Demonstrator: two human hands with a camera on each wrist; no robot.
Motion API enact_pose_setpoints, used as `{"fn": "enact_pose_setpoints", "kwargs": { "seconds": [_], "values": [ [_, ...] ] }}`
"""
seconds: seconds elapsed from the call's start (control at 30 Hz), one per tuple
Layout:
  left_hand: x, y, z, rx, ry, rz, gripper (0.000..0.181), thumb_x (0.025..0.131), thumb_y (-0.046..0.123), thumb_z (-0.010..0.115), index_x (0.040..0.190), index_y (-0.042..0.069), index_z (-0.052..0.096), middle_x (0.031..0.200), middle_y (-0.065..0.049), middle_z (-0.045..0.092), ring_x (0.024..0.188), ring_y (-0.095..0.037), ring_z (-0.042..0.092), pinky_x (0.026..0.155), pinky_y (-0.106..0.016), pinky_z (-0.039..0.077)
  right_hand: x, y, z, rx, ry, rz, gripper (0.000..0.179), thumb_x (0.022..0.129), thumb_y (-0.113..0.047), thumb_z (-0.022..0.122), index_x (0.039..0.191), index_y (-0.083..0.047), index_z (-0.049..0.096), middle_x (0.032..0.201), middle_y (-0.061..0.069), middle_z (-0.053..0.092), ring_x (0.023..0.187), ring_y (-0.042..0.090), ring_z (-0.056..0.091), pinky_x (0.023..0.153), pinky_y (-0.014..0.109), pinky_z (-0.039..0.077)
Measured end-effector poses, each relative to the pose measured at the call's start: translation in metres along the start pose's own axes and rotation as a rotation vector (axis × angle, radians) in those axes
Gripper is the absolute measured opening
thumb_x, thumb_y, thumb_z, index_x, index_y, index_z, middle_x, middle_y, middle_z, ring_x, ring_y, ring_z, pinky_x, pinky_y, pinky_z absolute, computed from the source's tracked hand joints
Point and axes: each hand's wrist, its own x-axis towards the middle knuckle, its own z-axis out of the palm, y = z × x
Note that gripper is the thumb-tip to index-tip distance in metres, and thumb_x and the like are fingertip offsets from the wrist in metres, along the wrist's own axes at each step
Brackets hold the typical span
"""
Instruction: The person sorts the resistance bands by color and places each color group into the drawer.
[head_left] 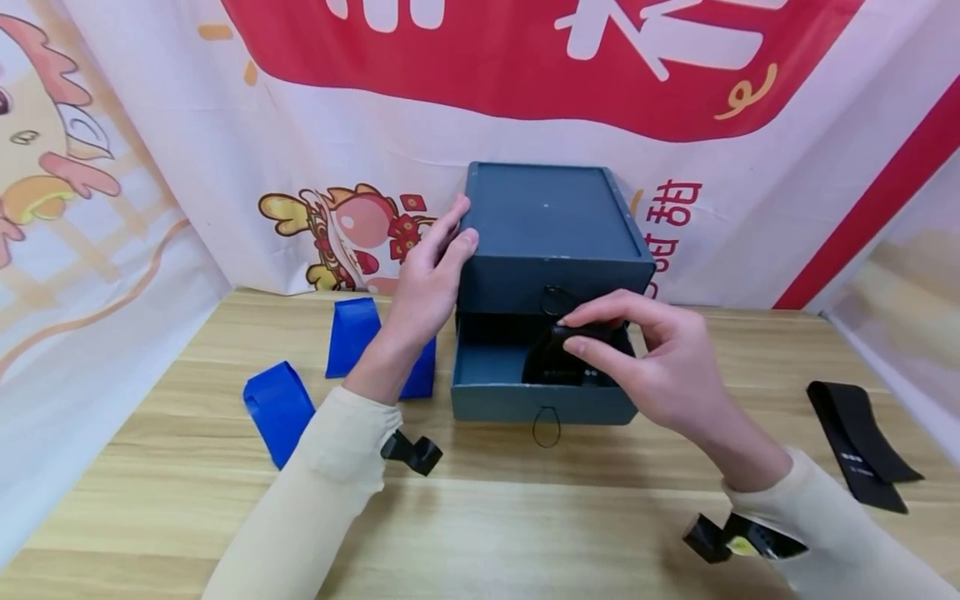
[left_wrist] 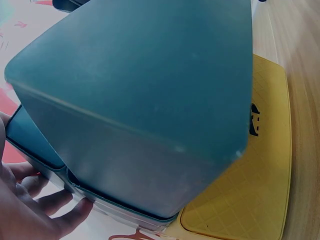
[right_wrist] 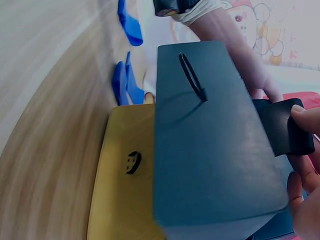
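A dark blue drawer box [head_left: 555, 208] stands on the table, its lower drawer [head_left: 491, 404] pulled out towards me. My left hand [head_left: 429, 287] rests against the box's left side near the top. Its fingers [left_wrist: 55, 202] touch that side in the left wrist view. With thumb and fingertips, my right hand [head_left: 660, 358] pinches a folded black band [head_left: 558, 358] upright inside the open drawer. In the right wrist view the black band [right_wrist: 285, 127] stands above the drawer's rim. The drawer's front hides the band's lower end in the head view.
Folded blue bands [head_left: 280, 412] lie left of the box, some partly behind my left forearm. Another folded black band [head_left: 862, 442] lies at the table's right. Below the drawer is a yellow panel [right_wrist: 127, 165] with a black loop. A printed cloth [head_left: 360, 125] hangs behind.
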Motion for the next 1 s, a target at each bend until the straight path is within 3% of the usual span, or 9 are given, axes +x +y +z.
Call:
{"fn": "enact_pose_setpoints", "kwargs": {
  "seconds": [0.13,0.23,0.37,0.57,0.77,1.0],
  "values": [
    [0.0,0.0,-0.001,0.005,0.003,-0.004,0.055,0.114,0.037,0.047,0.166,0.023,0.038,0.172,0.015,0.036,0.159,-0.006,0.034,0.131,-0.032,0.033,-0.002,0.008,0.004,-0.013,-0.033,-0.057,0.031,0.086,0.004,0.084,0.11,-0.015,0.082,0.106,-0.003,0.081,0.1,0.009,0.073,0.087,0.019,0.058],
    [-0.001,0.0,-0.001,0.005,0.002,-0.003,0.055,0.114,0.037,0.047,0.166,0.023,0.038,0.172,0.015,0.035,0.159,-0.006,0.034,0.131,-0.032,0.033,-0.004,0.015,0.007,-0.041,-0.057,-0.114,0.031,0.084,0.004,0.085,0.109,-0.014,0.082,0.106,-0.001,0.081,0.1,0.01,0.074,0.096,0.018,0.057],
    [0.0,-0.001,-0.001,0.004,0.0,0.001,0.055,0.114,0.037,0.047,0.166,0.023,0.038,0.172,0.015,0.035,0.159,-0.006,0.034,0.131,-0.033,0.033,-0.005,0.021,0.009,-0.126,-0.099,-0.123,0.031,0.083,0.0,0.088,0.108,-0.017,0.083,0.107,-0.005,0.082,0.1,0.011,0.075,0.097,0.015,0.055],
    [0.0,0.0,-0.001,-0.006,-0.004,0.002,0.056,0.114,0.036,0.047,0.167,0.022,0.037,0.173,0.014,0.035,0.159,-0.006,0.033,0.131,-0.032,0.033,-0.003,0.025,0.009,-0.237,-0.156,-0.03,0.027,0.084,-0.01,0.09,0.107,-0.023,0.083,0.11,-0.01,0.081,0.104,0.009,0.074,0.09,0.022,0.056],
    [0.001,0.0,-0.005,-0.001,0.004,-0.004,0.055,0.114,0.036,0.047,0.166,0.024,0.037,0.173,0.014,0.034,0.16,-0.006,0.031,0.132,-0.034,0.03,0.001,0.027,0.01,-0.272,-0.188,0.036,0.026,0.089,-0.014,0.087,0.113,-0.023,0.083,0.119,-0.008,0.08,0.111,0.012,0.074,0.085,0.026,0.057],
    [0.003,-0.003,0.0,0.001,-0.006,-0.004,0.056,0.114,0.038,0.047,0.167,0.024,0.037,0.173,0.017,0.034,0.16,-0.004,0.032,0.131,-0.032,0.032,-0.001,0.028,0.007,-0.295,-0.166,0.033,0.03,0.088,-0.012,0.087,0.117,-0.021,0.084,0.122,-0.005,0.08,0.114,0.014,0.07,0.087,0.025,0.057]
  ]
}}
